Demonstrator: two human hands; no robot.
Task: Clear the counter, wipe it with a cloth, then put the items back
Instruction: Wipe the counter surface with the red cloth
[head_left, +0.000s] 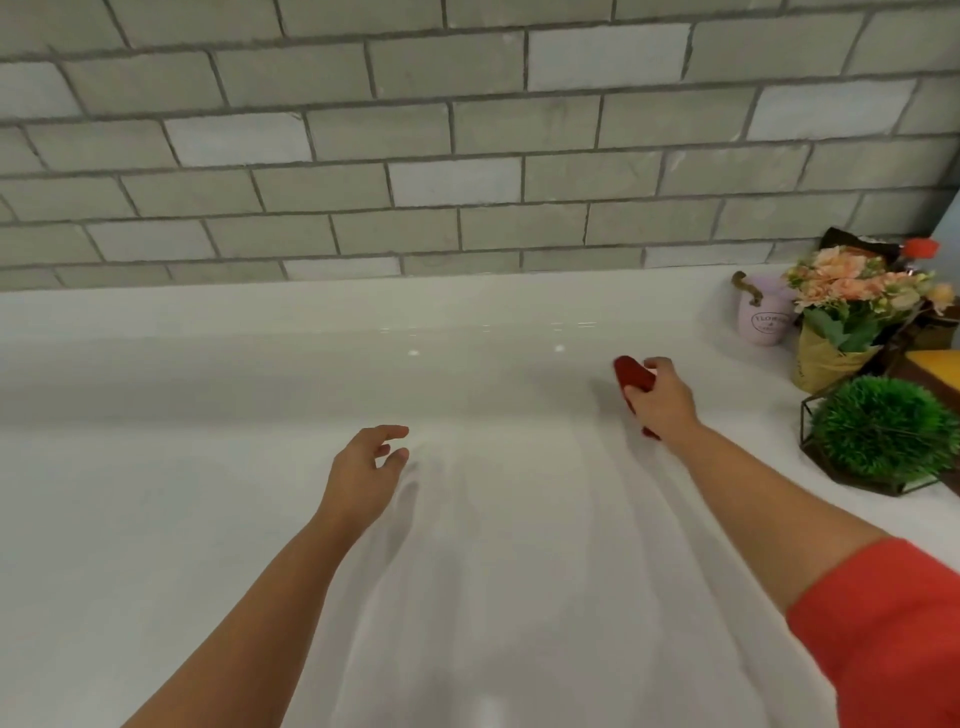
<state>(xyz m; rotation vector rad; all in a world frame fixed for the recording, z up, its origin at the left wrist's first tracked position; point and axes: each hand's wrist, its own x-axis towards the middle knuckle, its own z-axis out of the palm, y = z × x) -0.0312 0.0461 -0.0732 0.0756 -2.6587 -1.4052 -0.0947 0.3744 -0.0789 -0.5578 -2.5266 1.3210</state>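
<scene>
Worktop: white, glossy, bare across its left and centre. Grey brick-pattern tiled wall runs along its rear edge.

Right hand: extended over the right-centre of the worktop, fingers curled and pressed around a bunched red cloth. The cloth protrudes ahead of the knuckles, and a small red portion shows below the wrist. Whether the cloth actually touches the surface cannot be confirmed from this angle; it appears at or just above it. An orange-red sleeve covers the upper right arm.

Left hand: holding nothing, positioned left of centre, low over the worktop, palm turned inward, fingers loosely spread and slightly curled.

Items grouped at the far right end of the worktop, well apart from both hands: a lilac mug with printed lettering, a bouquet of peach flowers in a tan wrap, and a round green artificial plant inside a dark wire frame. Further objects behind these are partly cut off and not identifiable.
</scene>
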